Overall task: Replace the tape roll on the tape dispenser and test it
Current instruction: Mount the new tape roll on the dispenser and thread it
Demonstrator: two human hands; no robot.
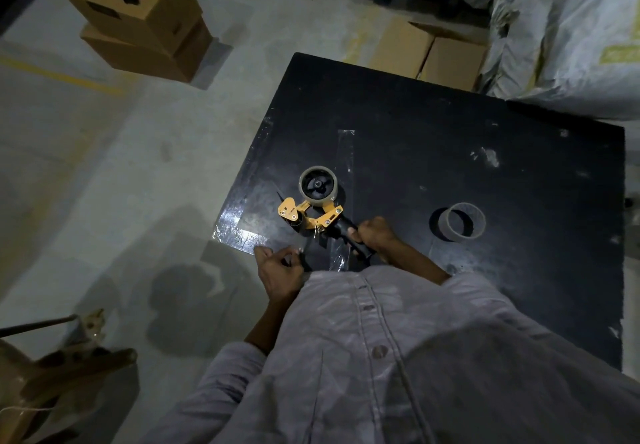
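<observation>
- Yellow-framed tape dispenser (309,216) lies on the black table (485,166), its roll (319,186) at the end away from the person, its long axis running back to the right hand (377,235), which is wrapped round the black handle.
- Left hand (278,267), just beside the dispenser's mouth, seems to pinch something dark, perhaps the tape end; I cannot tell for sure.
- Spent-looking core (460,222) stands apart, beyond the right hand.

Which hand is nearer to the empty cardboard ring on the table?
Right. The right hand grips the dispenser handle, just left of the cardboard ring in the picture. The left hand is farther off, at the table's near corner.
</observation>
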